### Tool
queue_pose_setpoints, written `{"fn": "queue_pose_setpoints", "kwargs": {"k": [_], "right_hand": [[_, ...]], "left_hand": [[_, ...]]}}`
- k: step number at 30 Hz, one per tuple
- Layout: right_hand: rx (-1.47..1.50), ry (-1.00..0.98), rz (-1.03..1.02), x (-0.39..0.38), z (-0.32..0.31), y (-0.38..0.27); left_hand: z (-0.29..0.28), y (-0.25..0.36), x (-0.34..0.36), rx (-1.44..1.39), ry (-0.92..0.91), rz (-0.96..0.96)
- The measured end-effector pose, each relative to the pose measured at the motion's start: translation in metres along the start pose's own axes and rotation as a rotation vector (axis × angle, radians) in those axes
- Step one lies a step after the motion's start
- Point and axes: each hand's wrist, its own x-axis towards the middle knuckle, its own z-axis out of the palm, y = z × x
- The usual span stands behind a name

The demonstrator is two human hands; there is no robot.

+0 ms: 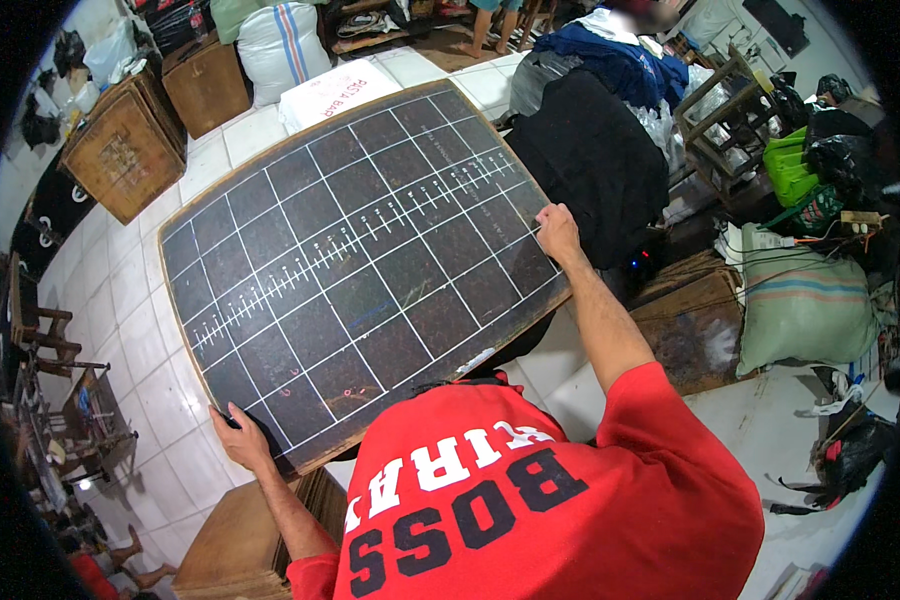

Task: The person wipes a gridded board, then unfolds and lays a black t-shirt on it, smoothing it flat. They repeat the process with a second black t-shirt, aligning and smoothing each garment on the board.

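A large dark board [335, 290] with white grid lines and a row of ruler ticks spans the space in front of me, its far right corner turned away. My left hand [240, 440] grips its near left corner, the thumb and forefinger showing at the edge. At the right edge, my right hand [558, 235] is closed round the rim with the arm stretched out. The undersides of both grips are hidden by the board. Red sleeves cover my upper arms. Small pink and blue marks show on the board's dark surface.
Beyond the board lie a white box [338, 92] and a striped white sack [282, 52]. Brown boxes [125, 148] stand at far left, stacked brown sheets [232, 545] at near left. Black cloth [590, 160] and a green sack [808, 300] are on the right. Another person's legs [492, 25] show at the back.
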Motion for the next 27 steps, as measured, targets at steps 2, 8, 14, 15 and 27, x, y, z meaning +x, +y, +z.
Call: {"fn": "queue_pose_setpoints", "kwargs": {"k": [2, 8, 14, 15, 27], "right_hand": [[0.038, -0.085, 0.041, 0.010, 0.001, 0.008], [0.352, -0.023, 0.222, 0.018, -0.008, 0.001], [0.352, -0.030, 0.138, 0.006, -0.007, -0.031], [0.348, -0.013, 0.124, 0.005, -0.007, -0.034], [0.091, 0.004, -0.179, 0.010, 0.002, -0.038]], "left_hand": [[0.000, 0.000, 0.000, -0.008, 0.018, 0.011], [0.003, -0.004, 0.000, -0.018, 0.030, 0.025], [0.001, -0.001, -0.001, -0.005, 0.022, 0.011], [0.000, -0.001, -0.001, -0.016, 0.020, 0.014], [0.002, -0.003, 0.000, -0.008, 0.019, 0.010]]}}
